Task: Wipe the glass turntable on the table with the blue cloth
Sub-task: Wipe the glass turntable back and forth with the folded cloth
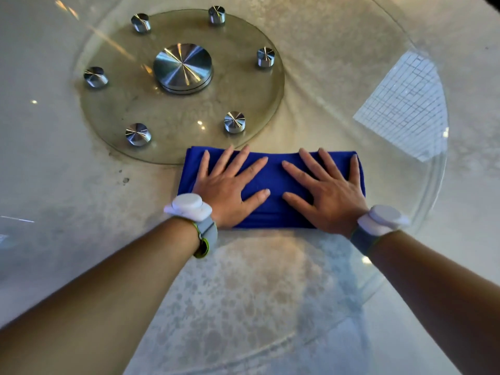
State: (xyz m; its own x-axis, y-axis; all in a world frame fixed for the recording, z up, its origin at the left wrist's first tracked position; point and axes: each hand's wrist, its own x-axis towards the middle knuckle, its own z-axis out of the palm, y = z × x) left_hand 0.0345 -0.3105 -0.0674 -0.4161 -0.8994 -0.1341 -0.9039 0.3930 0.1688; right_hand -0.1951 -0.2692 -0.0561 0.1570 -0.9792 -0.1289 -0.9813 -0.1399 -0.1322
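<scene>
A large clear glass turntable (311, 85) covers most of the view. A folded blue cloth (274, 174) lies flat on it, just in front of the turntable's round glass base. My left hand (227, 186) presses flat on the cloth's left half, fingers spread. On the right half my right hand (328, 192) lies flat too, fingers spread. Neither hand curls around the cloth. Both wrists wear white sensor bands.
Under the glass sits a smaller round glass base plate (151, 115) with a central metal hub (183, 67) and several small metal studs. The pale stone table (40, 158) shows beneath. The turntable's rim (443, 169) curves along the right, with a window reflection near it.
</scene>
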